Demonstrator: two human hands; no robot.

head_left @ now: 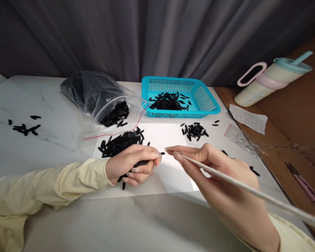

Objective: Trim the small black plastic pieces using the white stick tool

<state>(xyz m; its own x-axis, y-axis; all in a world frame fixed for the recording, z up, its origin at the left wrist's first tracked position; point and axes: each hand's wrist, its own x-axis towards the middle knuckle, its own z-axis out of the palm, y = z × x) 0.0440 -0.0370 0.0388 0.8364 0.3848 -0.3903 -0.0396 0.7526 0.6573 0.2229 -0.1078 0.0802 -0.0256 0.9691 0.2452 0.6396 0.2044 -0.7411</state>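
My left hand is closed around several slim black pieces, pointed like seed husks. One black piece sticks out past its thumb and fingertips, toward my right hand. My right hand pinches a thin whitish rod that runs back to the lower right. A small gap separates the two hands' fingertips, above a white sheet. Just behind my left hand lies a heap of black pieces; a smaller pile sits farther right.
A clear zip bag spills black pieces at the back left. Beside it stands a blue basket holding more. A tumbler, a paper slip, a small plastic bag and a pink-handled tool are at the right.
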